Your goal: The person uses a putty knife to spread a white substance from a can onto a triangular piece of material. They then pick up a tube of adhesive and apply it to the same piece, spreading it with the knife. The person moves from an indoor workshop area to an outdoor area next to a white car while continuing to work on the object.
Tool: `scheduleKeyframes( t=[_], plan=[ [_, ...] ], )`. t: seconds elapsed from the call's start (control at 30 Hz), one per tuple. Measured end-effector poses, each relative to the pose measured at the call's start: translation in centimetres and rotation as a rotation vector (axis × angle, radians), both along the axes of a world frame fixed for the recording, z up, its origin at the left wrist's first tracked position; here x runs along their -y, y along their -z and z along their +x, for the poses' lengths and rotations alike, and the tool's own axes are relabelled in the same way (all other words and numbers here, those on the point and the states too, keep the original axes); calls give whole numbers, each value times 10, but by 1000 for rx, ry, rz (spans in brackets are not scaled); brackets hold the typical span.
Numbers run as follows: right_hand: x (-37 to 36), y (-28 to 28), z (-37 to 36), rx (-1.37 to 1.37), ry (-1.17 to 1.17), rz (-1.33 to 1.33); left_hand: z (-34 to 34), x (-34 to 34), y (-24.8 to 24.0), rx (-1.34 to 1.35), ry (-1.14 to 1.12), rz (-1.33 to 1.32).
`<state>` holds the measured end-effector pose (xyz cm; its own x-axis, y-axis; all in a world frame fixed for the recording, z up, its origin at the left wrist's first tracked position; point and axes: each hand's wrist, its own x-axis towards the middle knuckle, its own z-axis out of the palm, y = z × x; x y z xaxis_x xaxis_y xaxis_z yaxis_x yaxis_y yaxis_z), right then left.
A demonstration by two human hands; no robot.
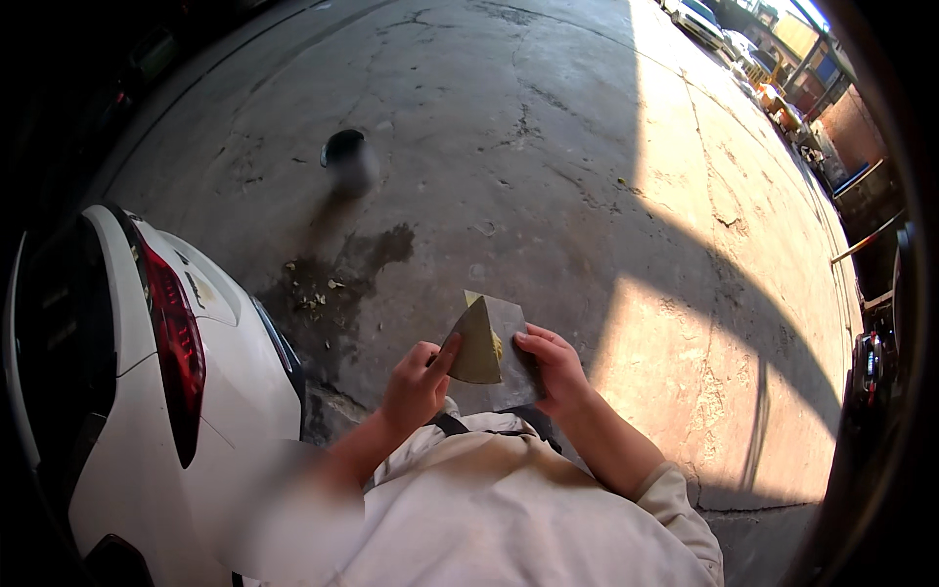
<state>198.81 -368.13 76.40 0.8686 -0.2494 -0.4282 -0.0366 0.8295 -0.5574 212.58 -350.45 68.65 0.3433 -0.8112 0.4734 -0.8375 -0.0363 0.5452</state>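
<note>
In front of my body, my left hand [415, 387] is closed on a putty knife with a wide, triangular blade [476, 354], its index finger stretched along the blade. A flat, grey, rectangular plate [507, 315] is gripped at its right edge by my right hand [556, 370], the thumb on top. The blade overlaps the plate's left part and hides it; whether they touch I cannot tell. A dab of yellowish putty [498, 345] shows on the plate beside the blade's edge. The putty knife's handle is mostly hidden by my left hand.
Close on my left stands a white car [240, 362] with a red tail light [174, 342]. A dark bucket [344, 149], partly blurred, is on the concrete floor [469, 176] ahead. A wet patch with crumbs [328, 284] lies nearer. Parked cars [696, 22] stand far right.
</note>
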Motion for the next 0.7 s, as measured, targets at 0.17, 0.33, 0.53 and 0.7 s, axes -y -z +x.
scheduleKeyframes(
  t=[0.17,0.33,0.53,0.7],
  plan=[
    [5,-6,-10,112,101,27,9,-4,5,189,-35,66],
    [21,-1,-15,243,489,-749,4,-11,18,-973,42,92],
    [26,-28,-2,409,147,-2006,0,-4,-24,-1630,277,284],
    [29,-36,-2,280,-102,-2042,6,-5,-21,-1666,325,290]
  ],
)
